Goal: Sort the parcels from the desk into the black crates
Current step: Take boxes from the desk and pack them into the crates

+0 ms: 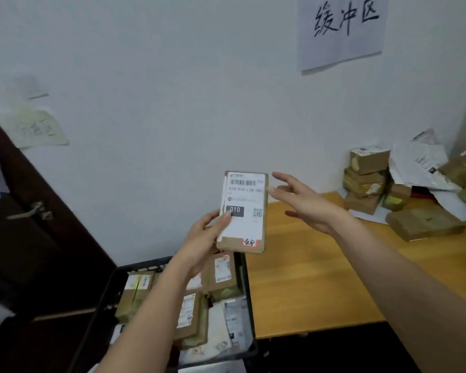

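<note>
With the left hand (202, 232) gripping the parcel (244, 211) and the right hand (304, 200) spread open beside it, reading the label before lowering into the crate (246, 278) was advisable.

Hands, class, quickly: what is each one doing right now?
Left hand: holding the cardboard parcel upright above the black crate.
Right hand: open, fingers spread, holding nothing.

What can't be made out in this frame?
- Held parcel: label's small print blurred; only "010" reads.
- Black crate: left forearm covers part of its contents; the bottom edge crops it.
- Desk pile: the right edge cuts it off.
- Left hand: fingers behind the parcel hidden.
</note>
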{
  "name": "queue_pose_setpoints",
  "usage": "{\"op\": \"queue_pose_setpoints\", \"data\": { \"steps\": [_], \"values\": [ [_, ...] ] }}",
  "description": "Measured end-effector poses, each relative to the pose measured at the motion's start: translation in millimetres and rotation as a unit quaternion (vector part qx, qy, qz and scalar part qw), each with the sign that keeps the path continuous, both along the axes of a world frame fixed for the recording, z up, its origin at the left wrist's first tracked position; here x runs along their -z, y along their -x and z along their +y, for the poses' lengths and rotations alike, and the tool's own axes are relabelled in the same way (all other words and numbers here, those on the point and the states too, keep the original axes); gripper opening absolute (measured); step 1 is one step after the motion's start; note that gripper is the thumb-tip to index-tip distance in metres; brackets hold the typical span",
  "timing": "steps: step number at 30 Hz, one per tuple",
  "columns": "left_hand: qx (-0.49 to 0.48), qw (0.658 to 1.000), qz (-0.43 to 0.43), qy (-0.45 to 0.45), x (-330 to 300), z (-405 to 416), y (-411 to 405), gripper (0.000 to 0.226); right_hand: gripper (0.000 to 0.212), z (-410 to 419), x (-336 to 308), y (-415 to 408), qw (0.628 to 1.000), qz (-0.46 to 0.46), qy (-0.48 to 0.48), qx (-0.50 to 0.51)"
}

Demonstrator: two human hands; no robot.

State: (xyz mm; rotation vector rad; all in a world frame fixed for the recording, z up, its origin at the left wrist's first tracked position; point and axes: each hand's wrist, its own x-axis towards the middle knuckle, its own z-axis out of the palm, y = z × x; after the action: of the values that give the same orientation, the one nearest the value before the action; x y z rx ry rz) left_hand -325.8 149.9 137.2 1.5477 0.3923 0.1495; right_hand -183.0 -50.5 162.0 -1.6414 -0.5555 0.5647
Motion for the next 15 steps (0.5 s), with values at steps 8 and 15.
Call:
{"op": "queue_pose_setpoints", "data": {
  "steps": [8,15],
  "values": [
    [-0.115,0.989,-0.082,0.052,-17.0,121.3,134.9,0.066,0.065,153.4,0.4,126.3,0.98,0.053,-0.039,-0.186],
    [-0.126,0.98,-0.125,0.083,-1.5,174.4,186.5,0.095,0.055,214.7,-0.6,162.9,0.977,0.03,-0.048,-0.207]
  ]
}}
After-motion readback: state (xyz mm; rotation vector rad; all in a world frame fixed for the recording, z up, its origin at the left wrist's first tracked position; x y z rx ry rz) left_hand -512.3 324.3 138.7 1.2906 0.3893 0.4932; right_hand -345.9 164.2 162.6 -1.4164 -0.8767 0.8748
